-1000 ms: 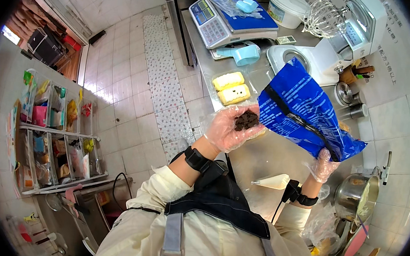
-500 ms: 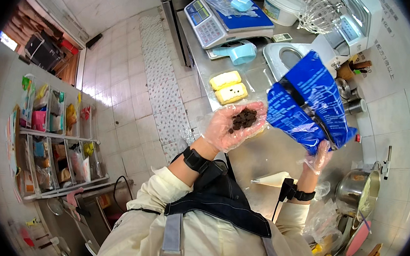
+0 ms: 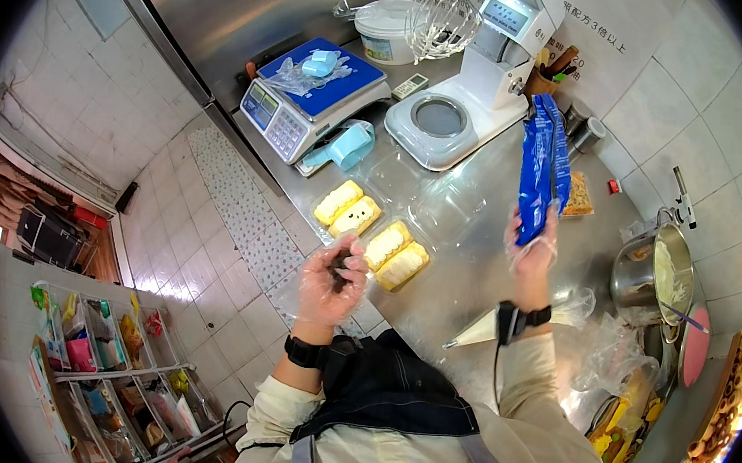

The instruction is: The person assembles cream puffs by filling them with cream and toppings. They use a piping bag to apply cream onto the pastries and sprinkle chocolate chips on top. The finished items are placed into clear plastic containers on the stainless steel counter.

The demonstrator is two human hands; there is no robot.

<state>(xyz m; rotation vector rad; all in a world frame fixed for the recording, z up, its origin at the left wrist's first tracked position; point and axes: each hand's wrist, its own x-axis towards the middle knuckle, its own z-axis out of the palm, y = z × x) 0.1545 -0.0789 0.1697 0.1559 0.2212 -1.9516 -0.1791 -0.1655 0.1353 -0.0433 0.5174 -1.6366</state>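
Over the steel worktop (image 3: 474,267), as the head view shows it, we hold out both hands in thin clear gloves. Our left hand (image 3: 331,279) is cupped, its fingers curled in around some dark pieces (image 3: 339,266), which show between the palm and the fingertips. Just beside it on the worktop lie four yellow cakes (image 3: 400,256), set in two pairs with clear plastic about them; one cake of the farther pair bears a few dark specks. We cannot tell whether the glove touches the nearer pair.

Our right hand (image 3: 531,245), well apart from the left, has its fingers clamped on the lower end of a blue bag (image 3: 543,163), which stands up narrow and creased from our grip. Near the bag, to its right, lies a clear packet (image 3: 579,197) of orange-brown bits. Each of our wrists carries a black band, and by the right one a filled piping bag (image 3: 474,330) lies on the steel, its tip toward our left.

Farther back we see a scale (image 3: 279,126) with a blue platform, a light blue scoop (image 3: 349,146) beside it, a white tub (image 3: 384,34) and a white mixer (image 3: 495,75) with a wire whisk (image 3: 442,26). At our right, near the tiled wall, stands a metal pot (image 3: 636,277) with pale stuff inside.
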